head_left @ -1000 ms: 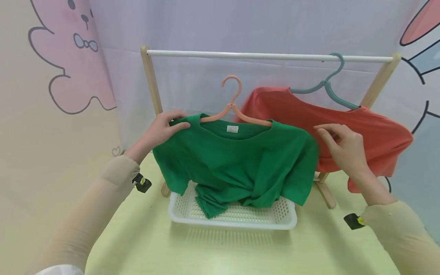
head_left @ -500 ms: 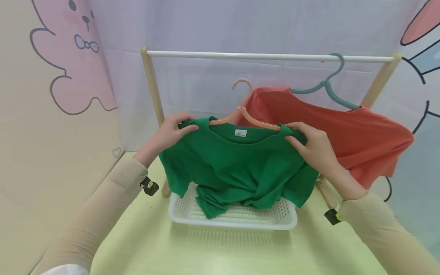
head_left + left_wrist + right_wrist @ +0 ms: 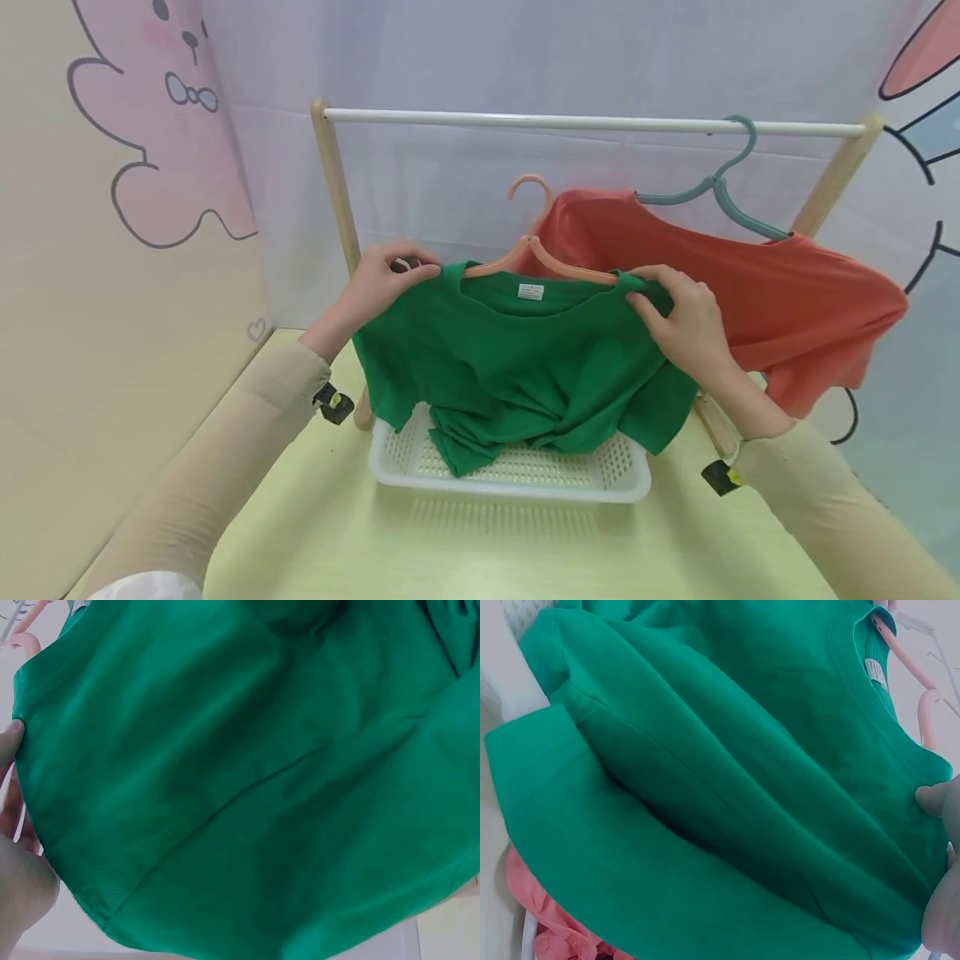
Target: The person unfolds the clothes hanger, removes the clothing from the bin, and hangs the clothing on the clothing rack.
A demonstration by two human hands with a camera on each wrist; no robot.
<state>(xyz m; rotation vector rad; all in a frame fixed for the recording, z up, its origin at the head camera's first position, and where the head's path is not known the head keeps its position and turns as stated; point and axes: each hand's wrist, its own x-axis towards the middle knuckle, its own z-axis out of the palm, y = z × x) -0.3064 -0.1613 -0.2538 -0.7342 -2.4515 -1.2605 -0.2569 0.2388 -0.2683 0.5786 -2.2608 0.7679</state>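
A green T-shirt point(image 3: 517, 358) hangs spread on a peach hanger point(image 3: 530, 242), whose hook stands free below the rack's bar. My left hand point(image 3: 390, 275) pinches the shirt's left shoulder between thumb and fingers. At the other shoulder, my right hand point(image 3: 686, 321) pinches the cloth beside the collar. In the left wrist view the thumb point(image 3: 10, 739) lies on the green shoulder edge. The right wrist view has the thumb point(image 3: 932, 799) pressing on the fabric near the neckline. The shirt's lower part droops bunched into a white basket point(image 3: 510, 487).
Behind stands a small rack with a white bar point(image 3: 592, 123) and wooden posts point(image 3: 337, 183). A red shirt point(image 3: 795, 308) hangs from its right side on a teal hanger point(image 3: 716, 183). The yellow table point(image 3: 480, 550) lies below, with printed curtains around it.
My right hand has come left from beside the red shirt and taken hold of the green shirt's right shoulder. Shirt and hanger have shifted slightly right, and my left hand moved right too.
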